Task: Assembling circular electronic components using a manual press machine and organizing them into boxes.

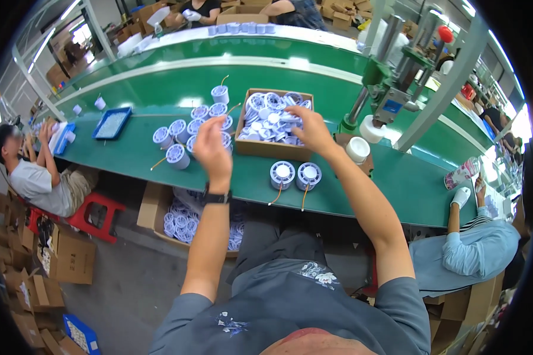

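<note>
My left hand (211, 148) hovers above the green bench, fingers loosely curled, next to a cluster of white round spools (183, 133). Nothing shows clearly in its fingers. My right hand (310, 129) reaches into the near right corner of a cardboard box (271, 149) full of white spools, its fingers down among them. Two spools (294, 175) with thin wires lie on the bench just in front of the box.
A blue tray (112, 123) sits at the left of the bench. A press machine (391, 89) with a white cup (357, 149) stands at the right. Another box of spools (180, 220) is under the bench. Seated people work left, right and across the conveyor.
</note>
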The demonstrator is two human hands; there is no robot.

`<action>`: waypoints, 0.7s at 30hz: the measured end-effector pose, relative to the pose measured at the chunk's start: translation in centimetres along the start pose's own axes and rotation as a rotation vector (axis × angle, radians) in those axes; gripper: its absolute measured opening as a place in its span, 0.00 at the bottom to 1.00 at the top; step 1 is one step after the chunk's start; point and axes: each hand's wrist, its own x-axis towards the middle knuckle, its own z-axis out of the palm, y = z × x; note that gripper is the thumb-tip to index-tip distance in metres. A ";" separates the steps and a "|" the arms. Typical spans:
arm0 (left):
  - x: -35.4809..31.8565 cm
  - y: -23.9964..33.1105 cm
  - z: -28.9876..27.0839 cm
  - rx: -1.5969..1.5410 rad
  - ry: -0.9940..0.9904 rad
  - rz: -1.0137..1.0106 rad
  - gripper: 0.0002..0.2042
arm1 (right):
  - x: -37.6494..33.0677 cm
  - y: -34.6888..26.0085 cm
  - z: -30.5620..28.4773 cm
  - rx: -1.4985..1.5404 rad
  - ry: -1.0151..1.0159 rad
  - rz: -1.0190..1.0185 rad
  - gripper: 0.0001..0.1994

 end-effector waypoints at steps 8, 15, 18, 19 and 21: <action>-11.7 -5.2 -22.1 0.150 0.471 -0.355 0.12 | -7.9 -16.3 1.7 0.462 -0.298 -0.206 0.15; -17.1 -22.7 -20.2 0.772 -0.379 -0.664 0.12 | -16.0 -1.5 34.3 0.399 -0.218 0.248 0.16; -18.2 -32.5 -28.4 1.126 -0.564 -0.619 0.17 | -11.6 -4.5 39.3 0.493 -0.255 0.526 0.15; -18.3 -34.7 -30.9 1.277 -0.562 -0.562 0.20 | -8.1 -9.8 40.1 0.597 -0.274 0.478 0.14; -17.1 -37.8 -37.5 1.413 -0.586 -0.515 0.24 | -5.7 -12.1 41.3 0.694 -0.286 0.451 0.14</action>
